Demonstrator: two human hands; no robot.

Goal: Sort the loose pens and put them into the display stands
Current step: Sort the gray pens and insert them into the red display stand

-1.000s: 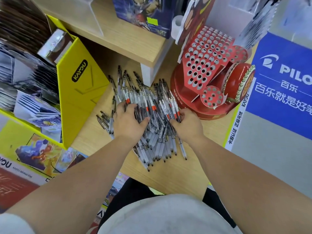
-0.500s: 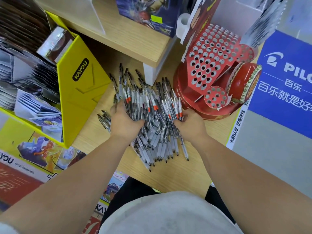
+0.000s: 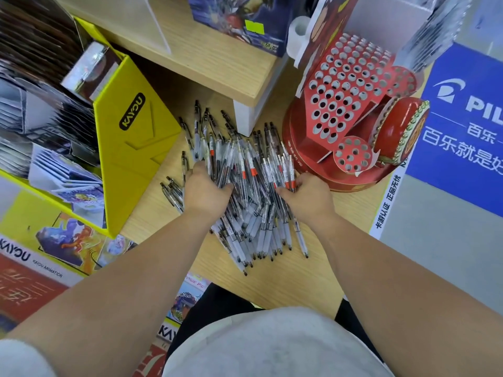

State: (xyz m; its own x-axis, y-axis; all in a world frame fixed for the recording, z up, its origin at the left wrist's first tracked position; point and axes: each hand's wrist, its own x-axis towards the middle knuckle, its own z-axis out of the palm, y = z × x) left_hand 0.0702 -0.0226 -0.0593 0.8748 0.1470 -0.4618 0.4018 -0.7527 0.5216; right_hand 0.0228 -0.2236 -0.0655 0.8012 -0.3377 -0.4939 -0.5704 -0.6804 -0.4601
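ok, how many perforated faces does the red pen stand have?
3: the big sloped panel, a small round disc low in front, a second disc at the far right. The stand's back is hidden; more possible.

The scene is being lit brightly and evenly; only soft shadows are being cast under the shelf point(image 3: 217, 63). Edges are being bent by wide-angle distortion.

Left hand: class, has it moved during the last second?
Yes, slightly: the left hand has edged toward the yellow box and now grips pens.
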